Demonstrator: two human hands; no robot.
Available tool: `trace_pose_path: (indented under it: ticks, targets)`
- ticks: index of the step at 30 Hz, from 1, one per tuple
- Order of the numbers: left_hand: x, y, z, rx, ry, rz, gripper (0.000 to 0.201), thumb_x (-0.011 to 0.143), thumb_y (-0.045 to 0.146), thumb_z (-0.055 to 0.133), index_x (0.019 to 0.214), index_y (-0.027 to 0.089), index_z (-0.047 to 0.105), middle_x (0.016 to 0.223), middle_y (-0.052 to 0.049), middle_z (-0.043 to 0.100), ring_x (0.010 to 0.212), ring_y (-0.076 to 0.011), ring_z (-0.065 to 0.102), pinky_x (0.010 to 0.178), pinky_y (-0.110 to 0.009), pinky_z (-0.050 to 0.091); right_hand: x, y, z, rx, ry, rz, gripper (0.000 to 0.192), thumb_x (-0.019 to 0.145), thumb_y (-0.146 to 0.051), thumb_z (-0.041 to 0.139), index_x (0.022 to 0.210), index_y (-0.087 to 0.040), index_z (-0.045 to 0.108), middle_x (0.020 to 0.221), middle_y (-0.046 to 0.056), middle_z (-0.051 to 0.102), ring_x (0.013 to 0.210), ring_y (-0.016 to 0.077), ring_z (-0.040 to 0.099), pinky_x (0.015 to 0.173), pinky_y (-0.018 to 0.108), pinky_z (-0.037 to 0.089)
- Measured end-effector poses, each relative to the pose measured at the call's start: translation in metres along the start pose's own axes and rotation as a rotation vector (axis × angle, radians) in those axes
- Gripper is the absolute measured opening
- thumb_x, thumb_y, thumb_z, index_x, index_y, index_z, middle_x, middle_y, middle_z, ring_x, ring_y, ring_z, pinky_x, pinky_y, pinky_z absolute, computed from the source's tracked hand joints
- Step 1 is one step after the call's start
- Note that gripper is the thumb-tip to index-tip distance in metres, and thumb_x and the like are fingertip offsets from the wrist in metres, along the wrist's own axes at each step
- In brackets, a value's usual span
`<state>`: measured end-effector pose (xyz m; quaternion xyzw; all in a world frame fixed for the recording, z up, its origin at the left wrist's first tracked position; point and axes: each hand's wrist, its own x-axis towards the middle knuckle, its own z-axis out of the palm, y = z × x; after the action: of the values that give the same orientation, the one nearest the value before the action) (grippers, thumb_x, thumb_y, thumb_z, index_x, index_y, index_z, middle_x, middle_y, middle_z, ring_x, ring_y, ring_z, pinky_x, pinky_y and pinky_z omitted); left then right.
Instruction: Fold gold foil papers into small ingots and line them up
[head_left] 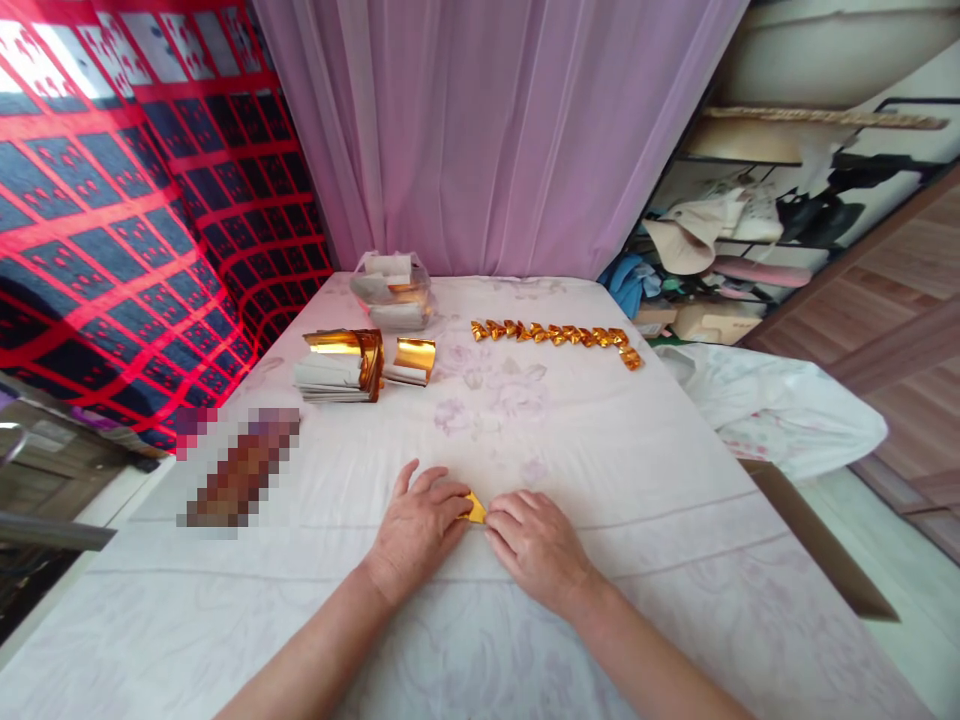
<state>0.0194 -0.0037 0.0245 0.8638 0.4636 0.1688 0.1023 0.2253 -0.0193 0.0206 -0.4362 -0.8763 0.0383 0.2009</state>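
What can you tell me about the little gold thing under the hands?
The gold piece looks like shiny foil paper, yellow-gold, small and flat with a pointed corner showing. It lies on the pale flowered cloth near the front of the table. Most of it is hidden: the left hand covers its left side with its fingers, and the right hand presses its right edge with its fingertips. Only a small wedge shows in the gap between them, so its full shape cannot be told.

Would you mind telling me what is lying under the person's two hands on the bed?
A small gold paper piece shows between the left hand and right hand, resting on the white floral sheet. Most of it is covered by fingers, so its shape is unclear.
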Motion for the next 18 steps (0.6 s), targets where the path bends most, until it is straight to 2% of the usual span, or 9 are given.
trace_pose_path:
  ticks: [6, 13, 18]
  targets:
    - [-0.006, -0.007, 0.005, -0.079, 0.026, -0.030, 0.022, 0.091, 0.032, 0.061, 0.111, 0.032, 0.069, 0.114, 0.000, 0.073, 0.117, -0.0258, 0.057, 0.110, -0.054, 0.029, -0.005, -0.003, 0.010, 0.040, 0.045, 0.051, 0.023, 0.091, -0.017, 0.056, 0.112, -0.019, 0.065, 0.098, 0.007, 0.065, 0.089, 0.0205, 0.057, 0.079, 0.035, 0.046]
    - [-0.006, -0.007, 0.003, -0.094, 0.011, -0.048, 0.021, 0.091, 0.034, 0.062, 0.111, 0.033, 0.070, 0.114, 0.000, 0.073, 0.119, -0.0269, 0.056, 0.110, -0.055, 0.029, -0.007, -0.002, 0.010, 0.032, 0.068, 0.039, 0.022, 0.091, -0.020, 0.056, 0.110, -0.020, 0.068, 0.096, 0.007, 0.066, 0.086, 0.0200, 0.058, 0.076, 0.035, 0.047]
    - [-0.011, -0.013, 0.001, -0.019, 0.077, 0.000, 0.019, 0.094, 0.037, 0.058, 0.107, 0.035, 0.072, 0.107, 0.002, 0.075, 0.113, -0.0265, 0.060, 0.108, -0.054, 0.031, -0.007, -0.002, 0.009, 0.053, 0.074, 0.048, 0.019, 0.093, -0.020, 0.055, 0.106, -0.022, 0.069, 0.094, 0.006, 0.067, 0.084, 0.0190, 0.058, 0.076, 0.035, 0.048]
